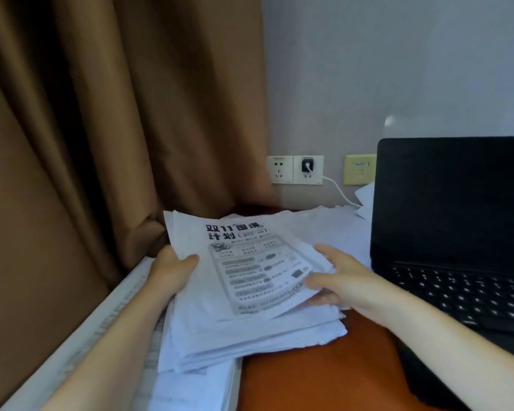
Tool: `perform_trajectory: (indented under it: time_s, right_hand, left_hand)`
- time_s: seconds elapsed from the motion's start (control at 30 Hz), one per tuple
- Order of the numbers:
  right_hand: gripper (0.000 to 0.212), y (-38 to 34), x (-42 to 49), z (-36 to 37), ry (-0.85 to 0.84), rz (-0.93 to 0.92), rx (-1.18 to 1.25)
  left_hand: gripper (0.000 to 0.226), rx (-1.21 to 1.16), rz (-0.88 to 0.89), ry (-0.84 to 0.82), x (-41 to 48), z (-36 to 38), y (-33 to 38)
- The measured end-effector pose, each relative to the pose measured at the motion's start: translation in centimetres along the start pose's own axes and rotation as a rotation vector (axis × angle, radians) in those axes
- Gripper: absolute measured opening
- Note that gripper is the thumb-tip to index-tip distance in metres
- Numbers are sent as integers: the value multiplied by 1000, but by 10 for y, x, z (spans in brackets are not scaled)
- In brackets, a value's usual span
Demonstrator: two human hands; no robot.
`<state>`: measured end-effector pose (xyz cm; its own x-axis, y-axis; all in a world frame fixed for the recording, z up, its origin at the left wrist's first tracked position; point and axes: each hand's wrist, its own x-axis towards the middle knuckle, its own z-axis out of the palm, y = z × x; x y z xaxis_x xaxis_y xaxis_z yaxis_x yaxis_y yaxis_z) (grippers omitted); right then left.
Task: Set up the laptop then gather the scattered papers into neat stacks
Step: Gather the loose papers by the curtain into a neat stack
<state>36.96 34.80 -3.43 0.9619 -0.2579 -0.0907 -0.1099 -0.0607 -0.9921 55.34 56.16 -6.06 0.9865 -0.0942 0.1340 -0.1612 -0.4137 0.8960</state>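
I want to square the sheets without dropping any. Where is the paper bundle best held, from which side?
Probably its two opposite side edges, one hand from each side, as the left hand and right hand hold it: the paper bundle is broad and ragged-edged, so sheets could slide.

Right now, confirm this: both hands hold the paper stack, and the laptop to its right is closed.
One thing is wrong: the laptop is open, screen upright and keyboard showing, as the head view shows. The left hand and right hand do hold the paper stack.
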Motion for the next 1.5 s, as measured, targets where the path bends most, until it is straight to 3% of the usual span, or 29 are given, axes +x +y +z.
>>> perform_trajectory:
  time_s: [0.07,0.1,0.17,0.3,0.47,0.53,0.6,0.7,0.8,0.9,0.93,1.03,1.17,1.3,1.5]
  right_hand:
    - [72,-2,8,-17,152,-21,-152]
    - [75,0,12,-23,225,-53,-250]
    - [66,6,17,-26,282,-85,-398]
    - [52,28,22,-10,148,-109,-526]
    - [55,27,27,-15,99,-122,-604]
    - [60,23,31,-24,159,-68,-654]
    - [67,16,36,-32,249,11,-592]
    - [73,7,47,-36,298,131,-167]
    - [58,7,53,-28,271,154,-253]
    - [11,10,59,-21,212,112,-322]
    - [8,12,61,-20,190,98,-347]
    - [10,20,68,-23,210,29,-423]
    - [12,14,66,-43,598,-220,-545]
    - [9,-9,56,-61,741,-449,-447]
    - [6,-45,43,-84,885,-566,-221]
  left_hand:
    - [32,32,42,-12,0,0,1]
    - [32,41,54,-10,0,0,1]
    - [32,48,64,7,1,0,1]
    - [28,-44,-1,14,2,0,1]
    - [33,-51,-6,-48,0,-3,2]
    - [35,-42,37,-26,-1,-4,5]
    - [36,-44,76,15,-5,-8,9]
    - [36,-44,122,47,-7,-12,11]
    - [34,-53,124,42,-7,-14,11]
    - [31,-93,123,46,-7,-16,11]
    - [30,-108,123,49,-7,-18,11]
    - [29,-147,112,64,-7,-21,13]
    - [34,-166,89,78,-6,-24,13]
    - [33,-138,56,69,-5,-23,12]
    - [32,-109,16,64,-4,-25,10]
